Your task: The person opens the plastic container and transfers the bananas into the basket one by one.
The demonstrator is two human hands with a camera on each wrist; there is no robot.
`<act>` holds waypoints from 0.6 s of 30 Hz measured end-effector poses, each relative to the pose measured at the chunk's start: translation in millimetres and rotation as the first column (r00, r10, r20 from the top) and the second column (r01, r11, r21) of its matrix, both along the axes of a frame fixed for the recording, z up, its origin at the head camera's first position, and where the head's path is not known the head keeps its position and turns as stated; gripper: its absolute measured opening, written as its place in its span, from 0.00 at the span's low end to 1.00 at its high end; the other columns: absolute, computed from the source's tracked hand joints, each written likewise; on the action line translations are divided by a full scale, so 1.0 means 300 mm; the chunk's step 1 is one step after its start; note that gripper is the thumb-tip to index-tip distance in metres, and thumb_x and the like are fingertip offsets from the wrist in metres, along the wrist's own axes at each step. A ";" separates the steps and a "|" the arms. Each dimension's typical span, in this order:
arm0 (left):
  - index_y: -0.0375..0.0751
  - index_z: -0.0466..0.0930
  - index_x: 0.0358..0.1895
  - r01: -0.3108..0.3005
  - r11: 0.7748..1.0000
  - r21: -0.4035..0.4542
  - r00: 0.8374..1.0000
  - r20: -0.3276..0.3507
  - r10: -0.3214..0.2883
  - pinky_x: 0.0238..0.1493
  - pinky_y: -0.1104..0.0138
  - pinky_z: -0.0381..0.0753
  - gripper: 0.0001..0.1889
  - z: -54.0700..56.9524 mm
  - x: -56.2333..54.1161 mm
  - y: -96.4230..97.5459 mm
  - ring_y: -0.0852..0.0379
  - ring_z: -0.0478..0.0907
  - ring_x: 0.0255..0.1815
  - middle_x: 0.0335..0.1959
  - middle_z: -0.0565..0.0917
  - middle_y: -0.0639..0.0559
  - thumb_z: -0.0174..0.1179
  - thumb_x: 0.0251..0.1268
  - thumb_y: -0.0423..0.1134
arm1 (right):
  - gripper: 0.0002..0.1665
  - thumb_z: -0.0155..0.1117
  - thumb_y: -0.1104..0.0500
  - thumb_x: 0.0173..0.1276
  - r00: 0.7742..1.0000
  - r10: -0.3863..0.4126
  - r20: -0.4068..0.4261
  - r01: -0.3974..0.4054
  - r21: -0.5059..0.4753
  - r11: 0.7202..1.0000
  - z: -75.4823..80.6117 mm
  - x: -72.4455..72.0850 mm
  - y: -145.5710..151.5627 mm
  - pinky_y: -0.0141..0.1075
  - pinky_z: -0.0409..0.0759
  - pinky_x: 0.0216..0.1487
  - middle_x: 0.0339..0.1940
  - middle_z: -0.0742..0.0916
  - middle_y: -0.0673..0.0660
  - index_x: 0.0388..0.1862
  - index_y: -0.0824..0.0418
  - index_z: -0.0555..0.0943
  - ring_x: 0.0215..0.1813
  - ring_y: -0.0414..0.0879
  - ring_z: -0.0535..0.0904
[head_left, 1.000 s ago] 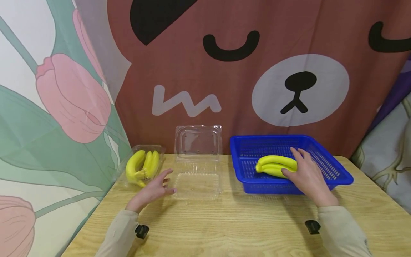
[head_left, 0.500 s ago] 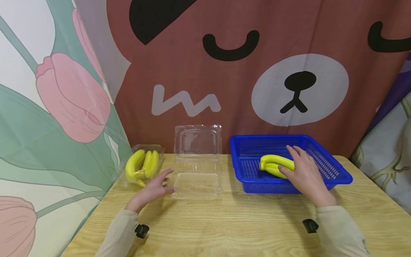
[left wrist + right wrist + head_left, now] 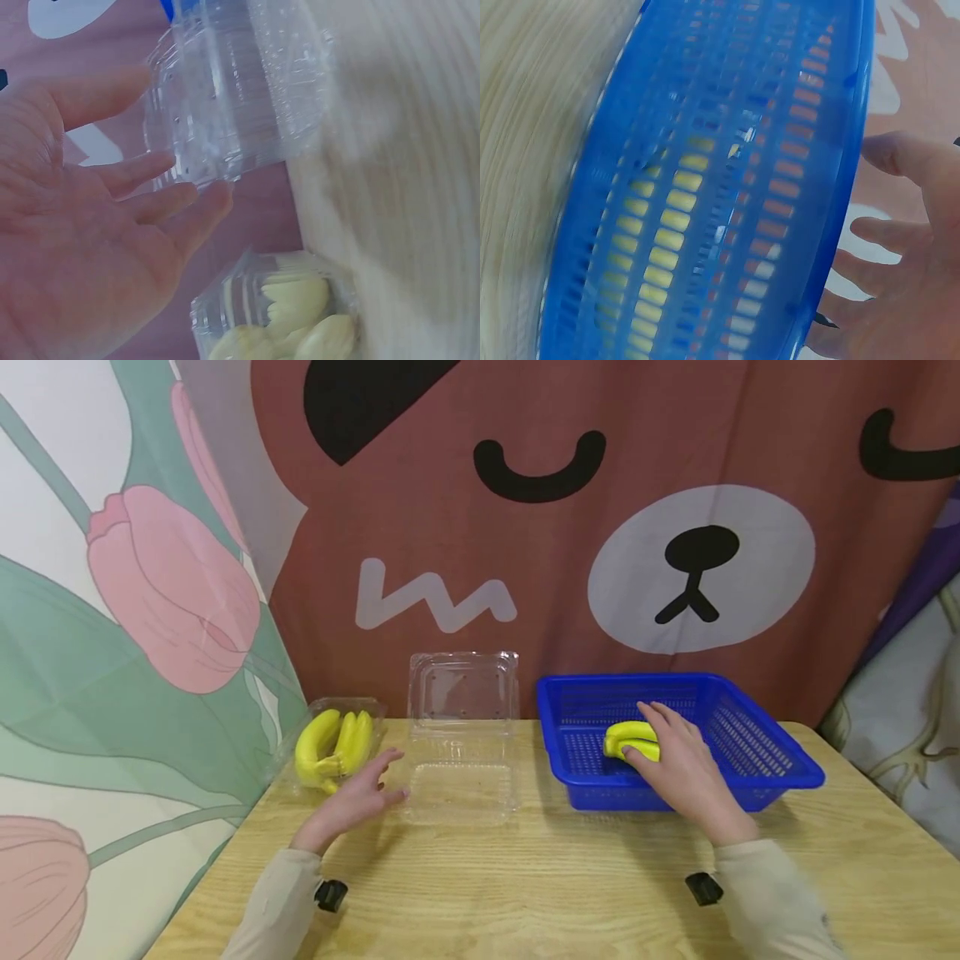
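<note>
My right hand (image 3: 686, 768) hovers over the blue plastic basket (image 3: 795, 768), fingers spread and overlapping a bunch of yellow bananas (image 3: 630, 732) that lies inside. In the right wrist view the bananas (image 3: 664, 255) show through the basket's slots, low down, while the hand (image 3: 900, 247) is up beyond the rim. My left hand (image 3: 356, 803), fingers extended, is beside an empty clear clamshell box (image 3: 461, 793) with its lid raised. Just left of that hand, a second clear box (image 3: 378, 703) holds more bananas (image 3: 330, 752).
Everything stands on a light wooden table (image 3: 510, 893). A brown curtain (image 3: 555, 593) with a printed bear face hangs right behind the boxes and basket. On the left hangs a tulip-patterned cloth (image 3: 172, 585).
My right hand has moved left over the basket and covers more of the bananas. The bunch's stem end has shifted slightly right. My left hand has hardly moved.
</note>
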State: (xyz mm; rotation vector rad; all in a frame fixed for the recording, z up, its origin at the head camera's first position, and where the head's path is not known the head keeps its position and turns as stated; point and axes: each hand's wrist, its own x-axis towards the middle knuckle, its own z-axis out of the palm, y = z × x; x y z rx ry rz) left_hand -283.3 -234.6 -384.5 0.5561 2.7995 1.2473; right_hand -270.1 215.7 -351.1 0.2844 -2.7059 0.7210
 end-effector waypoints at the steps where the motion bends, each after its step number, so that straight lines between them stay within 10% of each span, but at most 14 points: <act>1: 0.29 0.58 0.72 -0.003 1.000 -0.005 1.000 -0.013 0.003 0.65 0.42 0.63 0.33 0.006 0.001 -0.001 0.30 0.55 0.72 0.74 0.54 0.28 0.59 0.70 0.38 | 0.43 0.62 0.49 0.71 1.000 0.006 -0.001 -0.006 -0.006 1.000 0.000 -0.001 -0.014 0.72 0.51 0.63 0.75 0.60 0.71 0.77 0.64 0.57 0.72 0.74 0.51; 18: 0.28 0.60 0.71 -0.138 0.990 -0.027 0.970 -0.207 0.130 0.63 0.41 0.66 0.29 0.090 0.008 -0.083 0.33 0.58 0.71 0.70 0.63 0.30 0.57 0.72 0.36 | 0.39 0.61 0.49 0.71 0.984 0.164 -0.064 -0.166 -0.020 0.986 -0.024 -0.017 -0.278 0.62 0.53 0.70 0.74 0.66 0.66 0.75 0.64 0.63 0.74 0.65 0.56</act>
